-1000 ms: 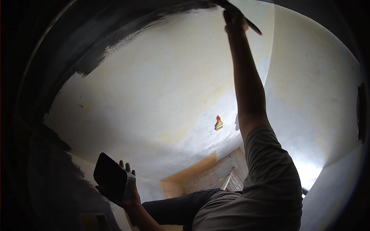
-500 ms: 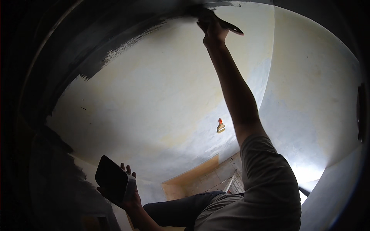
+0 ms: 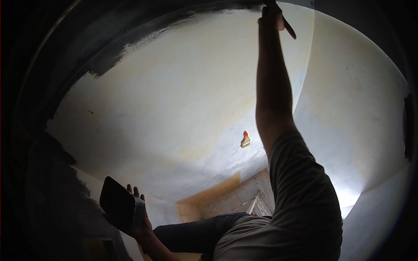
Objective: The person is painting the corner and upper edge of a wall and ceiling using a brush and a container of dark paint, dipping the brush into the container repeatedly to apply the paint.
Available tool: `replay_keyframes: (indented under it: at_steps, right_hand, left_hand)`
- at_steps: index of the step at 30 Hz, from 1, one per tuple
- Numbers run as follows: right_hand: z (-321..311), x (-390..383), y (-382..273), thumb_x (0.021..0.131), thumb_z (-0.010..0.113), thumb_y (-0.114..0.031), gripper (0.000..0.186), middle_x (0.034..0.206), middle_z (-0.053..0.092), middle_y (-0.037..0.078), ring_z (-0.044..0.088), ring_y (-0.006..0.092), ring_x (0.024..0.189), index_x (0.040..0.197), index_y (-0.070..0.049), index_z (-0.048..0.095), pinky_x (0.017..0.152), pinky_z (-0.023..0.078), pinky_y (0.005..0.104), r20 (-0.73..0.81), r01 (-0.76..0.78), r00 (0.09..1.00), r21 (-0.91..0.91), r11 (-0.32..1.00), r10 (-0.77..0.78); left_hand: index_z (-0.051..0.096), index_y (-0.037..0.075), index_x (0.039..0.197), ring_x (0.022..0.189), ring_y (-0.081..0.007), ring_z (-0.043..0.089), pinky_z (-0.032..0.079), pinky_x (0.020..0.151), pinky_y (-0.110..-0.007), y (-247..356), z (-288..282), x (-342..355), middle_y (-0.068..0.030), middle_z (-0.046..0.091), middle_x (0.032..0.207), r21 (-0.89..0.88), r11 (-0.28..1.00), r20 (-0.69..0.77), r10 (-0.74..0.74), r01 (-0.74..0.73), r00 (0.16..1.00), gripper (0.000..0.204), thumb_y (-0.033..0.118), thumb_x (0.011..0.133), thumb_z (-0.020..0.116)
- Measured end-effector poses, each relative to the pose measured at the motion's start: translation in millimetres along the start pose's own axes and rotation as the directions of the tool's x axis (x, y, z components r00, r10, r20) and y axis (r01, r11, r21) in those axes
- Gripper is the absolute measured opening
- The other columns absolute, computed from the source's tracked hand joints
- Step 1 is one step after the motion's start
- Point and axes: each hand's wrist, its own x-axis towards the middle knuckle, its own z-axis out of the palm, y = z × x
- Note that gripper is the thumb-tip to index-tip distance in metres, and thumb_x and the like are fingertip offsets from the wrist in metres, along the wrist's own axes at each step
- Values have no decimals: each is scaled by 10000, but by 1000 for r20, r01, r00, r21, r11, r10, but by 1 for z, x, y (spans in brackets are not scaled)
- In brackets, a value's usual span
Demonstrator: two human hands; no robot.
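My right arm is stretched far up over a pale, blotchy surface [image 3: 174,100]. At the upper edge my right hand [image 3: 271,19] is closed around a paintbrush [image 3: 290,30]; its dark handle sticks out to the right, and the bristle end is too dark to make out. Low on the left, my left hand [image 3: 140,219] supports a dark, rounded-corner tub [image 3: 116,202]. Some of its fingers stick up beside the tub's pale side. What the tub holds is hidden in shadow.
Dark paint [image 3: 109,61] with a ragged edge borders the pale surface along the top and left. A wide flat brush with a red handle [image 3: 245,139] shows against it near my upper arm. Behind my body are a brown panel [image 3: 211,191] and a white ladder-like frame [image 3: 260,203].
My right hand has moved right along the upper edge with the paintbrush. The left hand and tub appear slightly farther left, as the whole view has shifted a little.
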Motion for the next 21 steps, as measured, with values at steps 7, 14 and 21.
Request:
replay_keyframes:
  at_steps: [7,14,21]
  right_hand:
    - [-11,-114,86,951,703,-58,233,958,641,128,671,180,769,1094,52,556,648,632,311,448,575,791,-310,757,-417]
    - [-9,-140,66,952,671,42,198,1172,700,157,690,217,1031,1147,70,648,872,595,333,635,547,715,-247,800,-293]
    - [-19,6,34,894,554,28,130,899,732,108,656,176,764,869,69,674,706,542,302,166,650,752,-23,760,-638]
  left_hand:
    - [317,79,1589,1414,-480,412,459,1094,-610,5,-10,4,-311,390,1531,40,999,168,-9,2,986,923,709,946,523]
    - [314,82,1593,1406,-472,429,461,1098,-597,6,-29,-4,-317,366,1549,73,997,164,16,-28,986,928,719,948,510]
    - [311,75,1593,1422,-474,407,452,1106,-595,9,-30,-7,-316,358,1555,83,994,67,64,-70,996,936,725,948,500]
